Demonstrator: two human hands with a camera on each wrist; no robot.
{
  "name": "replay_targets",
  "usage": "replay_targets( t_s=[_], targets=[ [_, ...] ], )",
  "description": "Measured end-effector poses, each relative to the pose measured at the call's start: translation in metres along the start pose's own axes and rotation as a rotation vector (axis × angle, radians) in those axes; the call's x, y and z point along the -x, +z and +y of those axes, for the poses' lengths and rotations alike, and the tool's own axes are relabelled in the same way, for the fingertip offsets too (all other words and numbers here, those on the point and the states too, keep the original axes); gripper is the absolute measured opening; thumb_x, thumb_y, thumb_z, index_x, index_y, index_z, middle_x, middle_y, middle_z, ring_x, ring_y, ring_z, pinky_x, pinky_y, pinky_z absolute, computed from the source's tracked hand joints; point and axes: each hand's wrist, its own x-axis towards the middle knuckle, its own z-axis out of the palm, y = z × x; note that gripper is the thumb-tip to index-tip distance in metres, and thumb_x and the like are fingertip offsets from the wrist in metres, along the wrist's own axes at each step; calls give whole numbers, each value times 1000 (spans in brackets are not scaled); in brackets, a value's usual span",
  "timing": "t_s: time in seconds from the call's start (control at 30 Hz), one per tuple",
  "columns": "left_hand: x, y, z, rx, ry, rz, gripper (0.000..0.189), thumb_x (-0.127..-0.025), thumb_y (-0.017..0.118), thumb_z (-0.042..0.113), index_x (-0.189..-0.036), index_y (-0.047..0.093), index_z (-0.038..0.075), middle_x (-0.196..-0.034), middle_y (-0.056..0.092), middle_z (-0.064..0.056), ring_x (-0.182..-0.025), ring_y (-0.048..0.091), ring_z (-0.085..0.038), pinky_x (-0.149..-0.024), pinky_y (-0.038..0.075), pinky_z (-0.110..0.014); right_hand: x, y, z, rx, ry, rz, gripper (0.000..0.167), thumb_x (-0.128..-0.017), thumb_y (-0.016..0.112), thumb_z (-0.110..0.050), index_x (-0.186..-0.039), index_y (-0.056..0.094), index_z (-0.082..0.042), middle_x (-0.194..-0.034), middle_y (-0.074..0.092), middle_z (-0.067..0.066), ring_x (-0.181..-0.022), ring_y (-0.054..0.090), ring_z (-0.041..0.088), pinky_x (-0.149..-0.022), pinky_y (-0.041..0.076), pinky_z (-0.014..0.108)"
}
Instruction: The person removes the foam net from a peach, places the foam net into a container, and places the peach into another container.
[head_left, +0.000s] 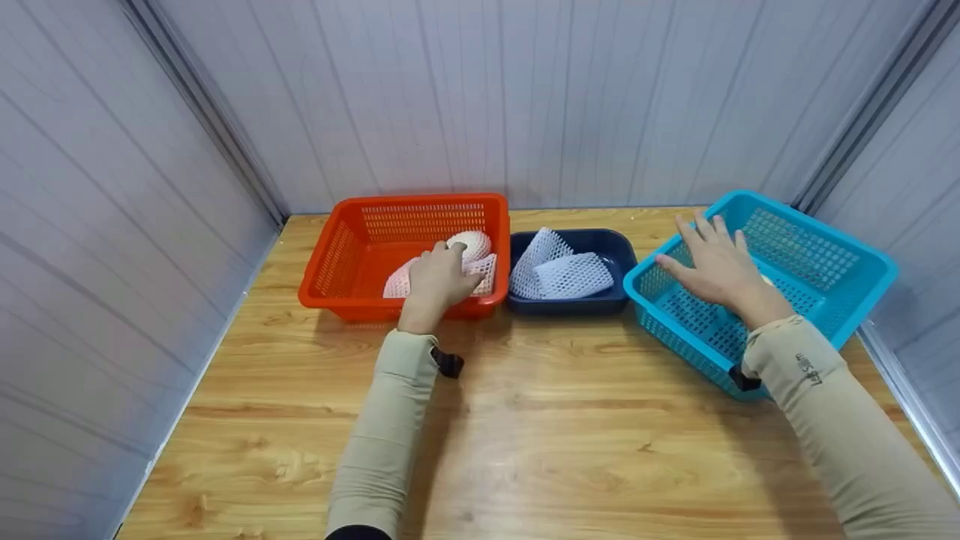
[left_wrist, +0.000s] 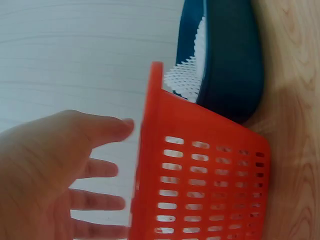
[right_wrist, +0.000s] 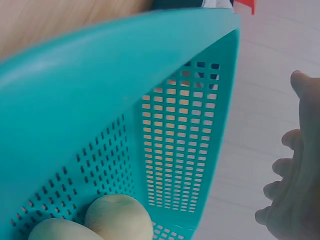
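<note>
My left hand (head_left: 441, 279) hovers over the front rim of the orange basket (head_left: 341, 232), fingers stretched out and nothing gripped. Beneath and beyond it in the basket are a round thing in white foam netting (head_left: 472, 244) and pinkish foam netting (head_left: 397, 280), partly hidden by the hand. My right hand (head_left: 716, 262) is spread above the turquoise basket (head_left: 847, 247), holding nothing. In the right wrist view, pale round fruits (right_wrist: 119, 217) lie at the bottom of that basket; the hand mostly hides them in the head view.
Between the two baskets stands a dark blue tub (head_left: 619, 251) with white foam net sleeves (head_left: 574, 276) in it. All three containers sit on a wood-grain table (head_left: 555, 450) near the back wall (head_left: 465, 97). Panel walls also rise at left and right.
</note>
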Motion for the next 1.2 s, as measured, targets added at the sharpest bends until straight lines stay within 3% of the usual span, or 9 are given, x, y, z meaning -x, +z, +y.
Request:
replay_targets(
  t_s=[0.4, 0.63, 0.8, 1.2],
  targets=[
    [-6, 7, -4, 115, 10, -61, 67, -80, 75, 47, -132, 57, 8, -117, 62, -12, -96, 57, -27, -89, 47, -44, 28, -13, -21, 48, -106, 26, 87, -94, 44, -62, -156, 11, -11, -158, 5, 24, -142, 0, 47, -107, 3, 67],
    [-11, 12, -4, 209, -32, -107, 69, -74, 83, 42, -128, 58, 6, -104, 61, -9, -91, 54, -26, -87, 46, -41, 43, -16, -40, 52, -198, 85, 84, -94, 50, -59, -155, 21, -10, -156, 17, 24, -143, 9, 45, -108, 12, 66],
    [-14, 14, -4, 215, -50, -120, 61, -73, 85, 38, -117, 62, 4, -96, 59, -8, -88, 53, -25, -80, 47, -39, 52, -13, -48, 38, -232, 91, 81, -94, 52, -57, -154, 26, -9, -155, 21, 24, -142, 12, 46, -107, 16, 65],
    [-24, 23, -4, 252, -124, -192, 61, -73, 83, 29, -122, 57, 3, -117, 54, -16, -101, 50, -28, -92, 44, -42, 61, -5, -58, -4, -295, 110, 72, -95, 55, -50, -152, 32, -11, -155, 25, 20, -140, 20, 46, -103, 25, 66]
  ],
)
